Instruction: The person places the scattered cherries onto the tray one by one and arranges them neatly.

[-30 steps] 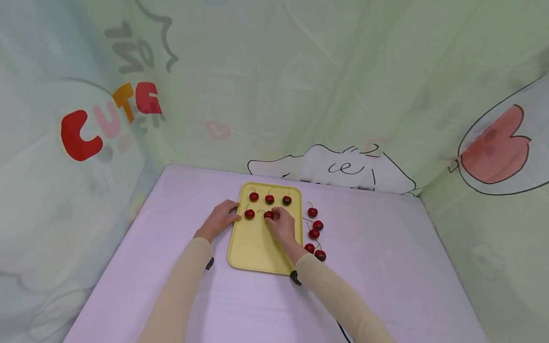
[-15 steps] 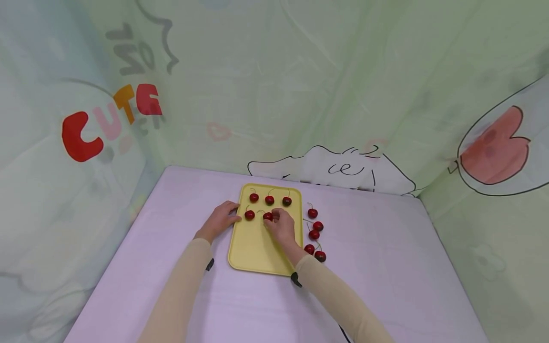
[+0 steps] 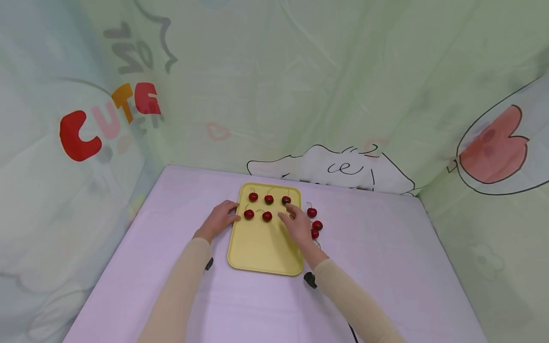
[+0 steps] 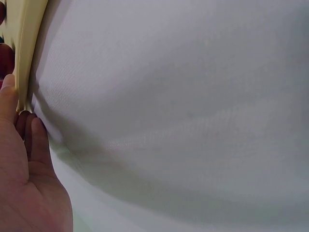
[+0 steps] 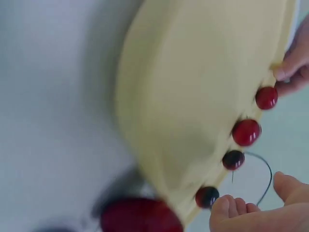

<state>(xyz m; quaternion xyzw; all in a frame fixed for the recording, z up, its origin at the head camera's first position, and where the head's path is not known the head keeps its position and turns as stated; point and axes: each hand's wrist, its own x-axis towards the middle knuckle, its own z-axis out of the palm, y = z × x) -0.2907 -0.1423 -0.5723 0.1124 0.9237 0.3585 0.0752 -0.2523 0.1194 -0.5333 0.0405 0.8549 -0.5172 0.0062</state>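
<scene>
A yellow tray (image 3: 266, 247) lies on the table, bearing several red cherries with stems in two rows. My left hand (image 3: 219, 220) holds its left edge; in the left wrist view the thumb (image 4: 7, 96) lies over the rim (image 4: 30, 43), the other fingers outside it. My right hand (image 3: 298, 226) hovers over the tray's right side, thumb and fingers apart, holding nothing. Just left of its fingertips sits the second row's right cherry (image 3: 267, 216); the back row's dark right cherry (image 3: 286, 200) is just beyond them. In the right wrist view, the right hand (image 5: 270, 215) is also parted.
Loose cherries lie on the lilac tablecloth right of the tray, among them one at the back (image 3: 311, 212) and another nearer (image 3: 317, 225); my right arm hides some. A printed curtain (image 3: 274, 95) rises behind the table. A black cable (image 3: 353, 332) runs beside the right sleeve.
My right hand has let go of the cherry in the second row and moved right, its fingers spreading. That cherry stays on the tray. The left hand has not moved.
</scene>
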